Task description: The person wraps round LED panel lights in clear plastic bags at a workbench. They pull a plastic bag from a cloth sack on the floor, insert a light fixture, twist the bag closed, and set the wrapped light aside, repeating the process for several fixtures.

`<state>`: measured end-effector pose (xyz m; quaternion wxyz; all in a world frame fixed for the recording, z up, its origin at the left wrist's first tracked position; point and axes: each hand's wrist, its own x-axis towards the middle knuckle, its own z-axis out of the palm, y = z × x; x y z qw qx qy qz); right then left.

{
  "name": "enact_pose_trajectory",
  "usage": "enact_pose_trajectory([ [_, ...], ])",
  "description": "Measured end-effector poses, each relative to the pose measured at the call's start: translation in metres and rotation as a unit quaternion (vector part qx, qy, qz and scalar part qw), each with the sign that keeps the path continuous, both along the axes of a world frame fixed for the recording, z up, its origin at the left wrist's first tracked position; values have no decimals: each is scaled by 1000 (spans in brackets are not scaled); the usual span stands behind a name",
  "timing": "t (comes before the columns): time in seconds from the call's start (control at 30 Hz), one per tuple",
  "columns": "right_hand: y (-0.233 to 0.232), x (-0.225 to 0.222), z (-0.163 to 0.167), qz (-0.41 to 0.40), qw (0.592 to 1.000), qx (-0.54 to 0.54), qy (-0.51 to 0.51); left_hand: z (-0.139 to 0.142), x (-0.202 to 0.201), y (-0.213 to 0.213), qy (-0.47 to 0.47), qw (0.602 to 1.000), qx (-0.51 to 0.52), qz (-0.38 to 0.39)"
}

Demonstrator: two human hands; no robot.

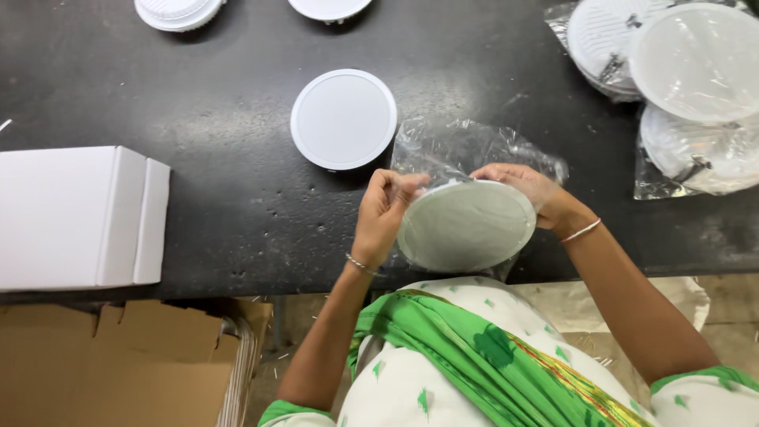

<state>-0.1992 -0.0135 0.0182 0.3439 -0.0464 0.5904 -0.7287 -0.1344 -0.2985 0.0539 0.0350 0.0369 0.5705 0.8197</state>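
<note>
We grip a round disc in a clear bag between our left hand and right hand, above the dark surface; another disc lies just beyond our left hand.

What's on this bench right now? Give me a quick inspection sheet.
Surface: black bench, scuffed.
Job's things: round white disc partly inside a clear plastic bag.
Clutter: bare white disc; two more at the far edge; bagged discs stacked far right; white box.
Grippers: left hand and right hand grip the disc's rim.
Cables: nothing seen.
Surroundings: brown cardboard below the bench.
</note>
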Motion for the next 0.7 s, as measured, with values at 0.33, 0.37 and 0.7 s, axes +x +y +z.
enact_pose_trajectory([
  [0.33, 9, 5, 51, 89, 994, -7, 61, 47, -5, 35, 27, 979, -202, -18],
  [0.37, 8, 6, 60, 97, 992, 13, 84, 51, -4, 37, 25, 974, -223, -10],
  [0.7, -9, 11, 111, 192, 908, 201, 313, 87, 7, 41, 200, 930, -302, 70],
])
